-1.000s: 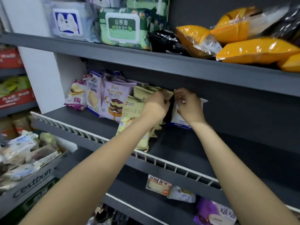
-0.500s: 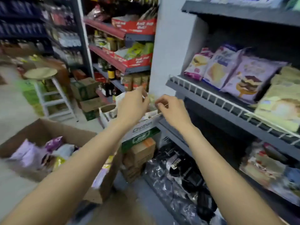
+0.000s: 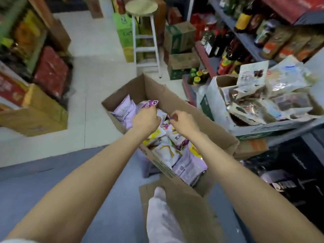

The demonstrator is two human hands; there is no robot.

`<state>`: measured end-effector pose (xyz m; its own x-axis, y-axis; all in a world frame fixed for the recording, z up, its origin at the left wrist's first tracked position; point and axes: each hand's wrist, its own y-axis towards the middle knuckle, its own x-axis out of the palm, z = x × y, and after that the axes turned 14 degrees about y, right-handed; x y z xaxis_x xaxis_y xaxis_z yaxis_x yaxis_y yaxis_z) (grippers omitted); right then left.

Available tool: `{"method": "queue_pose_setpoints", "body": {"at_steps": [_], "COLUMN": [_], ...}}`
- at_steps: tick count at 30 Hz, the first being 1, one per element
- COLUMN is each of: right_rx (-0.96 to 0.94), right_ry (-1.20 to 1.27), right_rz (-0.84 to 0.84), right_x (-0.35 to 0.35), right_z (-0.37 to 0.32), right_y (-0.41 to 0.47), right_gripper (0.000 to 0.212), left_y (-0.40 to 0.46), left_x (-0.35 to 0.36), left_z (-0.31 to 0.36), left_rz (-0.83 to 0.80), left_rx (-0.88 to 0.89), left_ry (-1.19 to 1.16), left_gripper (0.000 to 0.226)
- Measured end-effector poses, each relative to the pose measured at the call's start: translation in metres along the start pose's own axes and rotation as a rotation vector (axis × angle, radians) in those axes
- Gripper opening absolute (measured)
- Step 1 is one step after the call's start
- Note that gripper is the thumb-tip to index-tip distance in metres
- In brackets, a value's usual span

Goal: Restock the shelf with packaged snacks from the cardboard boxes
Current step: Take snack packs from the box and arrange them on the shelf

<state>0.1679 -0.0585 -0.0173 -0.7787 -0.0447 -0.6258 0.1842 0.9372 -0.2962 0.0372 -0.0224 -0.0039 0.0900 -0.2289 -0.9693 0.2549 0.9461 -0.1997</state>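
From the head camera, both bare arms reach down into an open cardboard box [image 3: 177, 106] that sits on the floor in a shop aisle. The box is full of snack packs [image 3: 175, 148] in purple, white and yellow, lying in a loose pile.

The left hand [image 3: 146, 118] is over the far end of the box. Its fingers are curled, and its grip is pinched on the edge of a purple pack [image 3: 149, 103] that sticks up above the pile. The right hand [image 3: 184, 121] is just beside it, over the middle of the box. Its fingers are curled too, and its grip is narrow, pinching the top corner of another pack; that pack is mostly hidden by the hand, so its look is hard to tell.

Near the bottom of the view, a foot in a white sock [image 3: 161, 216] rests on a box flap.

To the right, a white box [image 3: 220, 102] of shiny bags [image 3: 273, 100] sits on a low grey shelf [image 3: 294, 127]. Above it, more shelves hold dark bottles [image 3: 226, 50]. Behind the cardboard box stands a white stool [image 3: 147, 32] with a round wooden seat. Green and brown boxes stand around the stool. On the left are red packs and a yellow-brown box [image 3: 36, 113].
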Motion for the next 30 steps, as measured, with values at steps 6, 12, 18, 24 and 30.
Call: {"method": "queue_pose_setpoints", "body": {"at_steps": [6, 12, 18, 24, 30], "right_rx": [0.218, 0.392, 0.332, 0.274, 0.060], "right_ry": [-0.105, -0.181, -0.383, -0.333, 0.078], "right_rz": [-0.117, -0.167, -0.185, -0.112, 0.072], "right_x": [0.067, 0.098, 0.124, 0.104, 0.069], "right_z": [0.053, 0.106, 0.139, 0.145, 0.103], "right_y": [0.100, 0.154, 0.168, 0.160, 0.118], "right_gripper": [0.054, 0.080, 0.088, 0.065, 0.074], "left_y": [0.094, 0.174, 0.214, 0.221, 0.182], "left_x": [0.064, 0.117, 0.142, 0.132, 0.083], "left_z": [-0.036, -0.041, -0.041, -0.042, -0.047], "left_rz": [-0.223, -0.243, -0.120, -0.021, 0.086], "left_rx": [0.017, 0.092, 0.109, 0.278, 0.308], "left_ry": [0.081, 0.281, 0.504, 0.654, 0.555], "left_gripper": [0.044, 0.047, 0.037, 0.030, 0.028]}}
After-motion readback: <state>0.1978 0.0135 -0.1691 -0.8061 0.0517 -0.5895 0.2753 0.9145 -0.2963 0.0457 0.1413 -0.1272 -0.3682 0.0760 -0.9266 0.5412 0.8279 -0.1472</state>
